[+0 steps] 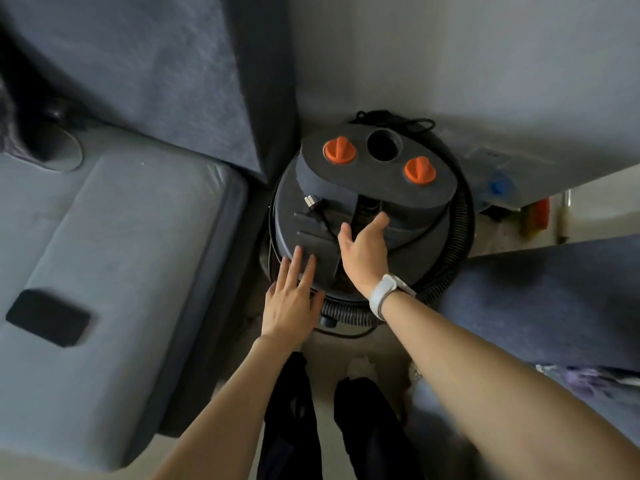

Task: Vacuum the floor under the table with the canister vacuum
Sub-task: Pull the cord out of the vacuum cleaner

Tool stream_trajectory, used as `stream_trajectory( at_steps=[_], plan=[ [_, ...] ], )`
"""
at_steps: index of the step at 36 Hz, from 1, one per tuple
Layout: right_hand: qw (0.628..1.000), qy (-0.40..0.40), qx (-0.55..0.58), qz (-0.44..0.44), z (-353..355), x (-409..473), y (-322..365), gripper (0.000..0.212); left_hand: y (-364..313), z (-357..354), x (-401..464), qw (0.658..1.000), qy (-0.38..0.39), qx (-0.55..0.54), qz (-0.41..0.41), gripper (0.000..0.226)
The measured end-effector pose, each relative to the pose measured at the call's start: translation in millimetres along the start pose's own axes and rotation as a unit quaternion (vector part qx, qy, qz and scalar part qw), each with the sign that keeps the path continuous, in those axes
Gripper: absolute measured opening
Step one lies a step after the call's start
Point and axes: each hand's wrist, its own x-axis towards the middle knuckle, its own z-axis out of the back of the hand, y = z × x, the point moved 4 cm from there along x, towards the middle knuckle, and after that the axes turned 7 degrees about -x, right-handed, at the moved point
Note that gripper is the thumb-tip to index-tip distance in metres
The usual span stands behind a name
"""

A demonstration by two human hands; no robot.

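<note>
Atop the vacuum, the handle slot is nearly reached by the right hand, fingers open, nothing held; the left hand is laid flat nearer its rim, empty.

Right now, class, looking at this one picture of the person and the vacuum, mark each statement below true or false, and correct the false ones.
1. The canister vacuum has two orange knobs on top. True.
2. The left hand grips the ribbed hose. False: its fingers lie straight on the vacuum's lid.
3. A white band sits on the right wrist. True.
4. The right hand holds a phone. False: it reaches open toward the vacuum's handle.
5. A dark flat object lies on the sofa cushion. True.
</note>
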Motion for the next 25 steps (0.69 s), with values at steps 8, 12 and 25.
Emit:
stream_trajectory(
  at_steps=[8,12,25],
  plan=[
    [0.999,-0.003,-0.009,0.033,-7.1,-28.4,-10.0,0.051,26.8,-23.6,-26.5,0.999,-0.040,0.031,-0.019,0.065],
    [0.999,0.007,-0.013,0.043,-13.4,-59.8,-19.8,0.054,39.0,-34.1,-55.6,0.997,-0.059,0.024,-0.034,0.061],
    [0.995,0.055,-0.051,0.068,-33.5,-194.4,-59.4,0.055,91.4,-85.5,-184.3,0.989,-0.121,0.016,-0.086,0.048]
  ],
)
